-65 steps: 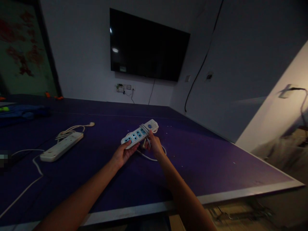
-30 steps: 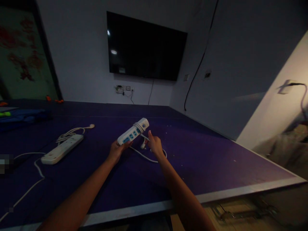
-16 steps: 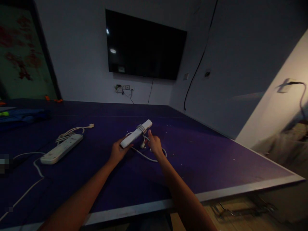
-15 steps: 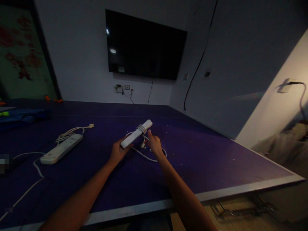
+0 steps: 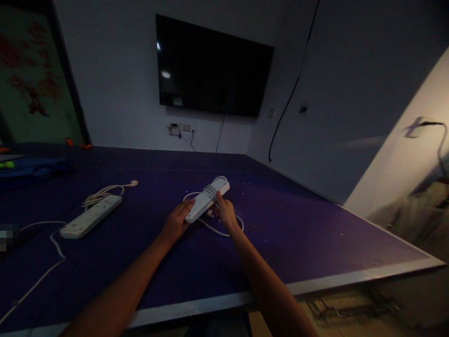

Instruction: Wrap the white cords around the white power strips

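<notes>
A white power strip [image 5: 200, 204] is held at a slant above the purple table [image 5: 298, 234], its broad face turned up toward me. Several turns of its white cord [image 5: 210, 189] wrap round the far half, and a loose loop of cord hangs toward the tabletop. My left hand [image 5: 176, 221] grips the near end, fingers on top. At the right edge, my right hand [image 5: 226, 211] is closed with its thumb against the strip by the wraps. The plug [image 5: 209, 213] shows partly beneath the strip; what else the right fingers hold is hidden.
To the left lies a second white power strip [image 5: 91, 217] with bundled cord and its plug. A thin white cable [image 5: 38, 284] runs along the left side. Blue cloth [image 5: 38, 168] lies at the far left. A television [image 5: 213, 65] hangs on the wall behind.
The power strip has rolled in my hands, from showing its narrow side to showing its broad face. My left fingers have come over its top, and my right thumb now touches it.
</notes>
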`<action>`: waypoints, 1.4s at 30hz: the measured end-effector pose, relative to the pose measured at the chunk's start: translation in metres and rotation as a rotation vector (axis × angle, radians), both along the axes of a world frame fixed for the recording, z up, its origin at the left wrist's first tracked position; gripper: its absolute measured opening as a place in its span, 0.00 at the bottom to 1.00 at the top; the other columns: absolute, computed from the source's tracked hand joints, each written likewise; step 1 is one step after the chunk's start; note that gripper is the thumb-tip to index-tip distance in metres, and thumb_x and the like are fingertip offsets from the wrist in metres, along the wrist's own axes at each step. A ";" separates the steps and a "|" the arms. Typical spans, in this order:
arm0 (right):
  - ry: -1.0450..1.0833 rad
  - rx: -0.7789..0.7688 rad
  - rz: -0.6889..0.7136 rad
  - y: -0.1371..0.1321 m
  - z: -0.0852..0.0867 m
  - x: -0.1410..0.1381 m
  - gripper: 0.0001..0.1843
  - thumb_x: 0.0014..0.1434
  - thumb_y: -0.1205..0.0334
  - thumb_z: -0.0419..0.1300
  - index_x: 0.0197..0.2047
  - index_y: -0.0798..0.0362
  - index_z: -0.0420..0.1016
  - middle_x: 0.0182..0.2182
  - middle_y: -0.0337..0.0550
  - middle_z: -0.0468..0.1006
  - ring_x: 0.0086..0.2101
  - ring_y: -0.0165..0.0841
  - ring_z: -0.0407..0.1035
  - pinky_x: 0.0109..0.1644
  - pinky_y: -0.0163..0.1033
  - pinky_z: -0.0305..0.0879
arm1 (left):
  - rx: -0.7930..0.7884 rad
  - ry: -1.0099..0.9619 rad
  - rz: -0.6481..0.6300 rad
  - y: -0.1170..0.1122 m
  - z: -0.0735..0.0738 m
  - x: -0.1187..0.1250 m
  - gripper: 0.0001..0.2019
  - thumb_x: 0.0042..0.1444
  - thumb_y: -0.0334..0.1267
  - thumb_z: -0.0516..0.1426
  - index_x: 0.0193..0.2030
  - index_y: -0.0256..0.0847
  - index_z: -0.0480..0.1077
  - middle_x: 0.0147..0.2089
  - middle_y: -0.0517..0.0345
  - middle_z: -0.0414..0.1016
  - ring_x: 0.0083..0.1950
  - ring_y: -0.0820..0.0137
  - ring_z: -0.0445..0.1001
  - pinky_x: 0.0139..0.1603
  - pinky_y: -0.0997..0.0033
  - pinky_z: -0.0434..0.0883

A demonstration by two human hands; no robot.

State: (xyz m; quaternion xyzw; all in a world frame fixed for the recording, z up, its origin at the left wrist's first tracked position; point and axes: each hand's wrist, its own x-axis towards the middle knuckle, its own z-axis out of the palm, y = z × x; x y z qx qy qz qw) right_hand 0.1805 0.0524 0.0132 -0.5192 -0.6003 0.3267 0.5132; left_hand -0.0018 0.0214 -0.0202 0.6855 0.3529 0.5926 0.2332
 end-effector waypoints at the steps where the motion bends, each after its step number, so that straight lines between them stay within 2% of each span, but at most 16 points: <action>1: 0.010 -0.008 0.004 -0.001 0.001 0.000 0.40 0.52 0.26 0.39 0.13 0.53 0.64 0.09 0.39 0.60 0.14 0.28 0.57 0.24 0.36 0.56 | 0.011 0.027 -0.003 0.001 -0.001 0.000 0.21 0.45 0.32 0.62 0.48 0.45 0.75 0.57 0.49 0.70 0.61 0.57 0.64 0.66 0.57 0.54; 4: 0.056 -0.057 0.024 -0.003 0.003 -0.001 0.38 0.53 0.29 0.41 0.12 0.53 0.62 0.09 0.39 0.60 0.13 0.27 0.56 0.23 0.36 0.56 | 0.002 0.038 -0.018 0.000 0.001 0.000 0.20 0.46 0.31 0.61 0.49 0.45 0.74 0.58 0.48 0.69 0.62 0.56 0.63 0.66 0.56 0.53; 8: 0.108 -0.134 0.018 -0.005 0.005 -0.003 0.36 0.54 0.31 0.45 0.10 0.51 0.57 0.09 0.38 0.59 0.13 0.26 0.54 0.20 0.35 0.53 | -0.125 -0.133 -0.066 -0.003 0.006 0.002 0.20 0.43 0.27 0.62 0.45 0.45 0.76 0.58 0.49 0.70 0.63 0.56 0.62 0.67 0.58 0.50; 14: 0.085 -0.134 0.018 -0.003 0.005 -0.003 0.35 0.54 0.32 0.45 0.09 0.50 0.54 0.09 0.37 0.56 0.13 0.25 0.52 0.18 0.33 0.50 | -0.182 -0.190 -0.084 -0.007 0.012 0.005 0.20 0.42 0.23 0.62 0.43 0.44 0.76 0.57 0.49 0.69 0.63 0.59 0.61 0.67 0.62 0.49; 16: 0.069 -0.104 0.013 -0.001 0.003 -0.002 0.34 0.55 0.32 0.45 0.10 0.50 0.54 0.09 0.37 0.56 0.13 0.26 0.52 0.18 0.33 0.50 | -0.192 -0.192 -0.089 -0.009 0.014 0.008 0.24 0.36 0.24 0.66 0.43 0.44 0.76 0.57 0.48 0.69 0.64 0.57 0.60 0.67 0.61 0.49; 18: 0.075 -0.077 -0.003 0.001 0.002 -0.001 0.33 0.55 0.33 0.45 0.11 0.50 0.55 0.10 0.37 0.57 0.14 0.26 0.53 0.18 0.33 0.50 | -0.186 -0.209 -0.078 -0.010 0.015 0.014 0.32 0.26 0.24 0.70 0.45 0.44 0.75 0.57 0.47 0.69 0.65 0.54 0.58 0.67 0.59 0.50; 20: 0.113 -0.068 -0.022 0.002 0.002 0.000 0.32 0.54 0.34 0.46 0.12 0.50 0.55 0.11 0.37 0.57 0.14 0.26 0.53 0.18 0.34 0.50 | -0.207 -0.318 -0.051 -0.010 0.015 0.019 0.39 0.22 0.25 0.71 0.49 0.42 0.72 0.58 0.47 0.69 0.65 0.53 0.58 0.65 0.59 0.54; 22: 0.159 -0.065 -0.036 0.003 0.003 0.000 0.30 0.54 0.35 0.47 0.13 0.49 0.55 0.12 0.37 0.58 0.14 0.26 0.52 0.19 0.34 0.50 | -0.335 -0.513 -0.056 -0.007 0.013 0.024 0.35 0.31 0.32 0.71 0.51 0.41 0.70 0.56 0.46 0.70 0.61 0.54 0.64 0.60 0.59 0.63; 25: 0.159 -0.042 -0.031 0.002 0.004 -0.001 0.30 0.54 0.35 0.46 0.14 0.49 0.53 0.12 0.37 0.57 0.15 0.26 0.52 0.19 0.33 0.49 | -0.716 -0.751 -0.211 -0.002 0.009 0.025 0.23 0.48 0.47 0.63 0.48 0.36 0.70 0.47 0.41 0.75 0.48 0.53 0.75 0.46 0.56 0.73; 27: 0.142 -0.018 -0.015 0.002 0.003 -0.002 0.30 0.53 0.34 0.46 0.14 0.50 0.53 0.12 0.36 0.57 0.15 0.25 0.51 0.18 0.33 0.48 | -0.903 -0.826 -0.345 -0.001 0.007 0.023 0.23 0.52 0.50 0.59 0.47 0.32 0.70 0.42 0.37 0.76 0.40 0.53 0.78 0.40 0.57 0.75; 28: 0.136 -0.005 -0.006 0.002 0.003 -0.003 0.30 0.52 0.34 0.46 0.14 0.50 0.53 0.12 0.36 0.57 0.15 0.25 0.51 0.18 0.33 0.48 | -0.945 -0.846 -0.397 -0.001 0.007 0.022 0.22 0.53 0.48 0.59 0.47 0.30 0.69 0.40 0.36 0.77 0.38 0.54 0.79 0.39 0.59 0.76; 32: 0.110 0.028 0.043 0.002 0.000 -0.004 0.31 0.51 0.32 0.47 0.14 0.51 0.55 0.11 0.36 0.58 0.15 0.26 0.53 0.19 0.33 0.49 | -0.956 -0.837 -0.483 -0.004 0.009 0.020 0.20 0.53 0.36 0.60 0.52 0.29 0.67 0.40 0.35 0.78 0.32 0.61 0.79 0.33 0.68 0.77; 36: 0.093 0.007 0.103 0.003 -0.001 -0.003 0.35 0.51 0.29 0.44 0.14 0.52 0.59 0.11 0.39 0.61 0.14 0.26 0.55 0.18 0.33 0.51 | -0.897 -0.830 -0.424 -0.004 0.012 0.022 0.18 0.54 0.29 0.58 0.52 0.27 0.68 0.38 0.37 0.78 0.28 0.66 0.78 0.28 0.75 0.76; 39: 0.073 -0.030 0.185 0.006 -0.003 0.000 0.38 0.50 0.26 0.42 0.14 0.53 0.62 0.11 0.42 0.65 0.13 0.26 0.57 0.18 0.32 0.52 | -0.857 -0.885 -0.384 -0.005 0.015 0.024 0.17 0.55 0.26 0.56 0.52 0.27 0.67 0.38 0.40 0.79 0.32 0.64 0.79 0.28 0.75 0.77; 42: 0.109 -0.122 0.304 0.011 -0.006 0.004 0.43 0.51 0.25 0.35 0.17 0.55 0.67 0.10 0.42 0.66 0.12 0.26 0.57 0.18 0.31 0.53 | -0.851 -0.958 -0.362 -0.006 0.020 0.023 0.16 0.56 0.26 0.54 0.52 0.27 0.66 0.38 0.41 0.79 0.31 0.66 0.79 0.26 0.77 0.76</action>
